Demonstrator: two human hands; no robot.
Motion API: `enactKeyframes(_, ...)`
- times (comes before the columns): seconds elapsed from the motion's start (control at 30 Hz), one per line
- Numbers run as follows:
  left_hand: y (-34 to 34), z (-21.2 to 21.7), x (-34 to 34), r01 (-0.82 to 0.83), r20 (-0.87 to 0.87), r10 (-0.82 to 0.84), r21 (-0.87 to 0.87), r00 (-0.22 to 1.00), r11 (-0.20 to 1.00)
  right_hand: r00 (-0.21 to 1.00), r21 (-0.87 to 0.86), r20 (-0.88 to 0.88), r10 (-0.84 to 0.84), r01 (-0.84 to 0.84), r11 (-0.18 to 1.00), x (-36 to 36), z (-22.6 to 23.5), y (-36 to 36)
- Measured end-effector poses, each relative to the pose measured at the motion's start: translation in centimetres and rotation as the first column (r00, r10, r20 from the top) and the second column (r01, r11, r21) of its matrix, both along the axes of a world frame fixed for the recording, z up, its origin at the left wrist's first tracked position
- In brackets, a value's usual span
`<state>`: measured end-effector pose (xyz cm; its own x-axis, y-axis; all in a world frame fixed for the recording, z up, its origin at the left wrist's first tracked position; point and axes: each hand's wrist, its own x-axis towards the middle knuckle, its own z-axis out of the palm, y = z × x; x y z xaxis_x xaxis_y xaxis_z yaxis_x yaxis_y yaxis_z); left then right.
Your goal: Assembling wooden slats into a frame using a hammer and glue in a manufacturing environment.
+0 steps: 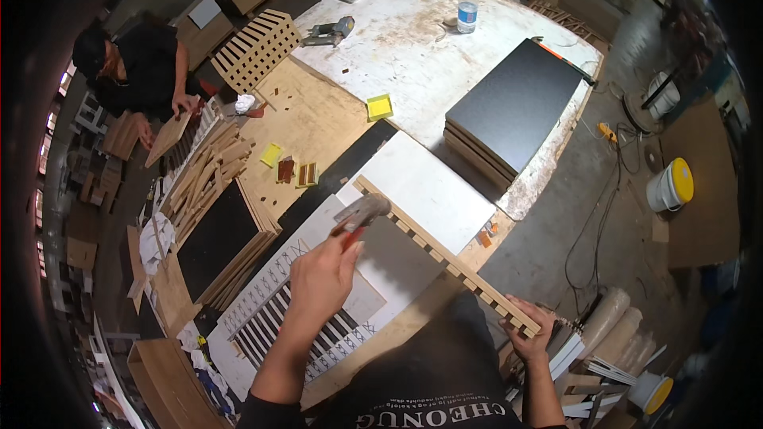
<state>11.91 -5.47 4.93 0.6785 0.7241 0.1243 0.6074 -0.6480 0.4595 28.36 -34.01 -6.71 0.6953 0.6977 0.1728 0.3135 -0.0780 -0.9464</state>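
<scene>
My left hand (pixel 323 276) is closed round the red handle of a hammer (pixel 366 211), whose head is blurred by motion. The hammer head is close to the far end of a long wooden piece with notches or slat ends along its edge (pixel 445 256). My right hand (pixel 528 326) grips the near end of that notched wooden piece and keeps it tilted over the table's front edge. Below my left forearm lies a slatted panel with crossed markings along its borders (pixel 274 326). A white board (pixel 433 195) lies beyond the notched piece.
A stack of dark panels (pixel 517 103) stands at the right, with a water bottle (pixel 467 8) and a nail gun (pixel 330 30) behind. Loose wooden strips (pixel 208 171) and black boards (pixel 218 242) pile up at left. A co-worker (pixel 131 71) handles a board there. Cables (pixel 608 191) cross the floor.
</scene>
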Motion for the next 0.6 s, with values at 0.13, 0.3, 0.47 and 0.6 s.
enactKeyframes(0.13, -0.4, 0.6, 0.1, -0.009, 0.053, 0.007, 0.036, 0.999, 0.999, 1.000, 0.015, -0.015, -0.011, 0.011, 1.000, -0.1, -0.4, -0.4)
enactKeyframes(0.3, 0.2, -0.2, 0.6, -0.001, -0.139, -0.003, -0.028, 0.990, 1.000, 1.000, 0.030, -0.024, -0.010, 0.011, 0.999, 0.0, -0.6, -0.2)
enactKeyframes(0.47, -0.5, 1.3, 0.4, 0.008, -0.001, -0.008, -0.032, 1.000, 0.999, 0.999, -0.016, 0.043, -0.005, 0.005, 1.000, 0.1, 0.0, -0.3)
enactKeyframes(0.6, -0.6, -0.1, 0.2, -0.020, 0.008, 0.020, -0.008, 1.000, 1.000, 0.998, -0.011, 0.056, 0.000, 0.001, 1.000, -0.1, 0.1, -0.2)
